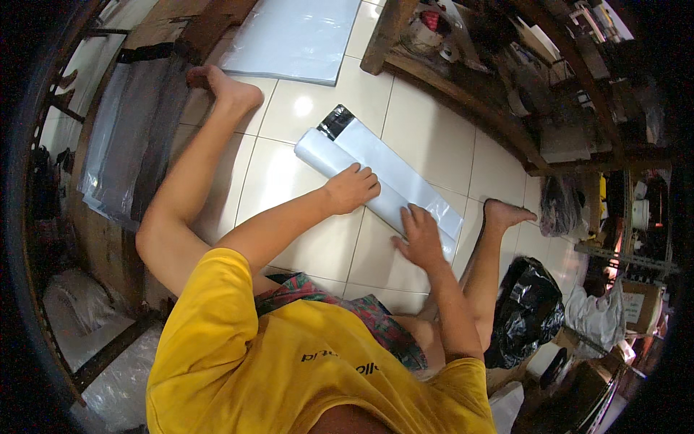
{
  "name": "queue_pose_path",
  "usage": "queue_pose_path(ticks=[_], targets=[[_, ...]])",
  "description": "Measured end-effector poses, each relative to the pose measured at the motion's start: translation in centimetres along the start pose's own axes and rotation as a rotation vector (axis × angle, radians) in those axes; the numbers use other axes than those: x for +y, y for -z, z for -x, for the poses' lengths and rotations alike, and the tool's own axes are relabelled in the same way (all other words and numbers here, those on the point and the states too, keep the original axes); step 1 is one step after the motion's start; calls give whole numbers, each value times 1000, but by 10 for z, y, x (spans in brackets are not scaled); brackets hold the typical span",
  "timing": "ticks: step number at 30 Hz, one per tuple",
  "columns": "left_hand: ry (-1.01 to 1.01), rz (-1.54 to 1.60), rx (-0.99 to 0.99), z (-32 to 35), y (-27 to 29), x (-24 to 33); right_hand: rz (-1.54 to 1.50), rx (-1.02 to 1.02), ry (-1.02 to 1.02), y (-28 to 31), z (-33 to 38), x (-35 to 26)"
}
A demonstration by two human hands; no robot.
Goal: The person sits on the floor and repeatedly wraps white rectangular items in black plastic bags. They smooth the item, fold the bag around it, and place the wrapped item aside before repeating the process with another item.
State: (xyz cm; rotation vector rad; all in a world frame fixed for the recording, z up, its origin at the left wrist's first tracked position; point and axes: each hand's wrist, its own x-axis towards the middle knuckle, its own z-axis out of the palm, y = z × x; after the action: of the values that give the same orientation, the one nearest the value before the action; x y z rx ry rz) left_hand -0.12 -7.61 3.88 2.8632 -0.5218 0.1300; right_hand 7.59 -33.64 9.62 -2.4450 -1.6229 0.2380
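On the tiled floor between my legs lies a white plastic sheet [394, 170], partly rolled or folded over lengthwise, with a shiny black end showing at its far left. My left hand [352, 189] presses on the rolled part near its middle, fingers curled over it. Closer to the right end, my right hand [421, 237] rests on the same roll, slightly blurred, with thumb and fingers apart. Whether the piece is one sheet or several layers, I cannot tell.
A flat stack of white plastic sheets [293, 40] lies at the far side. Clear and dark plastic bags [130, 137] lean at left. A wooden shelf [463, 101] with clutter stands far right. A black plastic bag [526, 311] sits beyond my right leg, near a cardboard box [642, 307].
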Motion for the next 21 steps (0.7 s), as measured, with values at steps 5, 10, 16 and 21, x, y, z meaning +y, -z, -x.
queue_pose_path(ticks=[5,10,16,21], targets=[[105,80,179,-24,47,-24,65,-205,-197,-14,-34,6],[811,594,612,-3,53,37,-483,-355,-414,27,-47,25],[1008,1988,689,10,-20,113,-1351,-516,-921,-38,-19,14],[1127,2035,719,-9,14,110,-1689,-402,-929,-4,-5,-43]])
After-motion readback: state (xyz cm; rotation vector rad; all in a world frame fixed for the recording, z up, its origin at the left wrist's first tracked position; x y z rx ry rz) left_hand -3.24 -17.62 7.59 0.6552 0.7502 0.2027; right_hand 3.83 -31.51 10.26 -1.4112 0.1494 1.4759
